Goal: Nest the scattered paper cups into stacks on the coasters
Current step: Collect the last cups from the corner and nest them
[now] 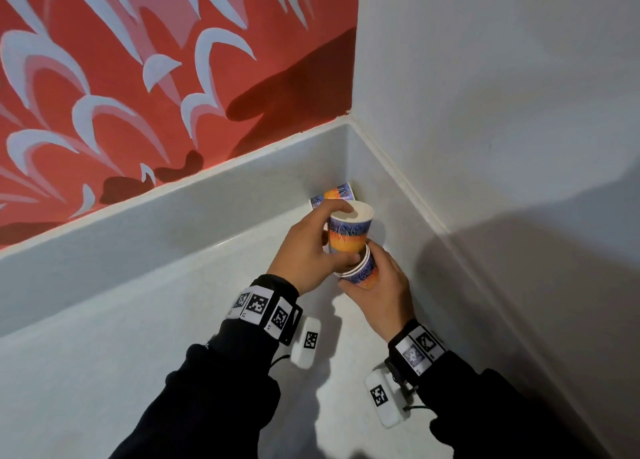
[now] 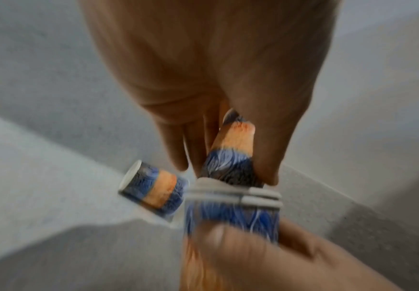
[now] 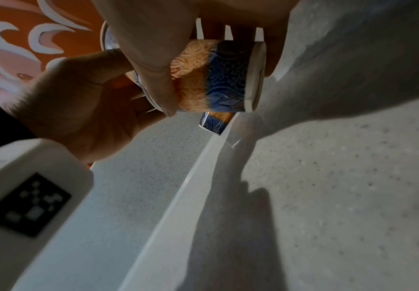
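Observation:
In the head view my left hand (image 1: pixel 323 242) grips a blue-and-orange paper cup (image 1: pixel 349 231) upright by its side, index finger over the rim. Its base sits in the top of a short nested stack of cups (image 1: pixel 363 273), tilted and held from below by my right hand (image 1: pixel 377 285), above the counter. The left wrist view shows my left hand (image 2: pixel 228 169) on the top cup (image 2: pixel 231 157), above the stack's white rims (image 2: pixel 253 195). Another cup (image 1: pixel 334 193) (image 2: pixel 151 189) (image 3: pixel 216 122) lies on its side in the corner. No coaster is in view.
The pale speckled counter (image 1: pixel 173 337) ends in a corner with a raised backsplash (image 1: pixel 173 212) behind and a white wall (image 1: pixel 502 146) on the right. A red and white mural (image 1: pixel 138 77) rises above the backsplash. Both wrists carry tagged bands and white camera boxes (image 1: pixel 306 344).

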Tool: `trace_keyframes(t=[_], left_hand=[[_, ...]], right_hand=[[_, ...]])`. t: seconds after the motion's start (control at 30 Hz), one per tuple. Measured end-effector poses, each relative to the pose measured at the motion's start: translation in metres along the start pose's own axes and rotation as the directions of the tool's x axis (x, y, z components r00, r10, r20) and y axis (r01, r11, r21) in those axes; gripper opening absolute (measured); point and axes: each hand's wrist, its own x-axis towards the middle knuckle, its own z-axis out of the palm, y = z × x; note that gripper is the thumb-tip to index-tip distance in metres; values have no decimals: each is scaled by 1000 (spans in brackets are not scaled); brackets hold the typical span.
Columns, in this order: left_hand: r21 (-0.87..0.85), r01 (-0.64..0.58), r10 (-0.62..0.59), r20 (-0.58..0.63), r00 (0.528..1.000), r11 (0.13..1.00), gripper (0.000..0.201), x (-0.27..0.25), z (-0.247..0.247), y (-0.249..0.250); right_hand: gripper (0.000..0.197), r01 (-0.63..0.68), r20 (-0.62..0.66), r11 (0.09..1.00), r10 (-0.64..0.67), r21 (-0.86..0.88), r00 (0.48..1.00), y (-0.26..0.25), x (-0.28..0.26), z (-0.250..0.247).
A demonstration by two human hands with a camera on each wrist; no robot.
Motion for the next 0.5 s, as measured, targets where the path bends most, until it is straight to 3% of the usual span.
trace_keyframes(t=[0.07, 0.13, 0.23, 0.3, 0.33, 0.4, 0.47, 0.5], left_hand=[[-82, 16, -20, -43, 999, 996, 60, -4, 8, -4], [1, 8, -8, 3, 1000, 1000, 49, -9, 18, -10], [82, 37, -51, 167, 985, 996, 62, -11, 27, -12], [49, 28, -39, 246, 969, 998, 68, -5, 25, -11], [11, 19, -21, 205, 979, 1000, 67, 0, 23, -10], [-30, -1, -1, -54, 999, 1000, 59, 16, 16, -13], [135, 29, 10, -279, 960, 990, 53, 38, 10, -21], [251, 68, 15, -313, 950, 966, 55, 49, 10, -28]], right_hand=[[69, -51, -16, 995, 52, 80, 998, -1, 1, 1], [65, -93, -43, 982, 101, 163, 994, -4, 3, 2], [67, -131, -68, 960, 152, 249, 986, -4, 6, 4], [68, -138, -79, 950, 166, 281, 983, -4, 6, 3], [69, -139, -88, 953, 168, 270, 982, -5, 7, 3], [72, -144, -108, 957, 176, 250, 979, -7, 8, 1], [74, -157, -111, 953, 191, 259, 975, -7, 9, -1], [73, -168, -108, 951, 202, 259, 973, -5, 9, -1]])
